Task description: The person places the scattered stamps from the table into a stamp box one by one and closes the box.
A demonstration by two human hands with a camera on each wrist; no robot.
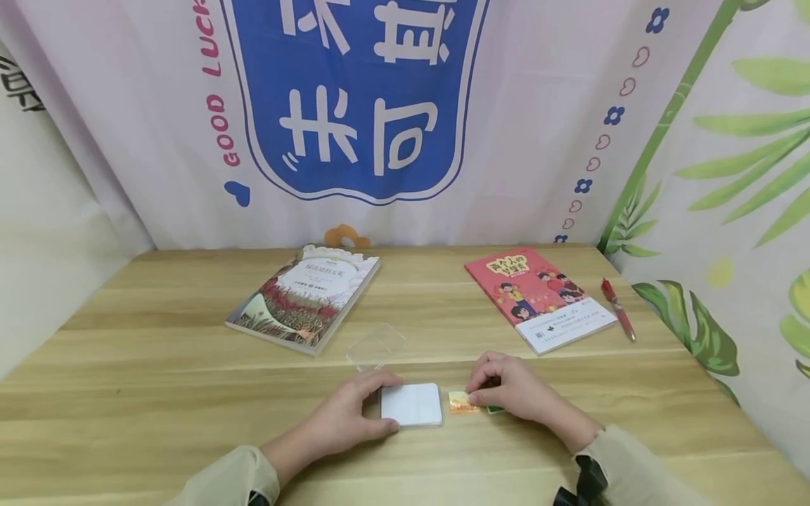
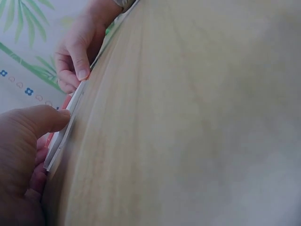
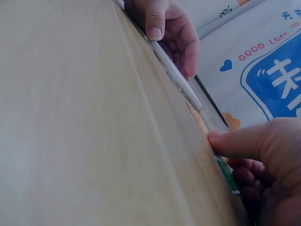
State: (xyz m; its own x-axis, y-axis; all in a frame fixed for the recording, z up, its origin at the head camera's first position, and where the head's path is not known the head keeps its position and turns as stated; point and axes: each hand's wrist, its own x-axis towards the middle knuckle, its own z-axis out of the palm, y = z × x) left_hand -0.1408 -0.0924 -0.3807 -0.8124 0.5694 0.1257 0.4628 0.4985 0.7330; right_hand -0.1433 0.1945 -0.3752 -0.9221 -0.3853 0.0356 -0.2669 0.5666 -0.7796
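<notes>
A stack of white cards, apparently in a shallow clear case, lies flat on the table. My left hand holds it by the left end, thumb on the near edge and fingers on the far edge. Just right of the stack is a small orange-yellow card. My right hand pinches that card at its right side between thumb and fingers. Partly hidden under the right hand is a green card, whose green face also shows in the right wrist view. Seen edge-on in the left wrist view, the white stack sits by the left thumb.
A clear plastic lid lies behind the white stack. Farther back are a book with a field on its cover at left and a red book at right. Beside the red book lies a red pen. Printed cloth hangs behind the table.
</notes>
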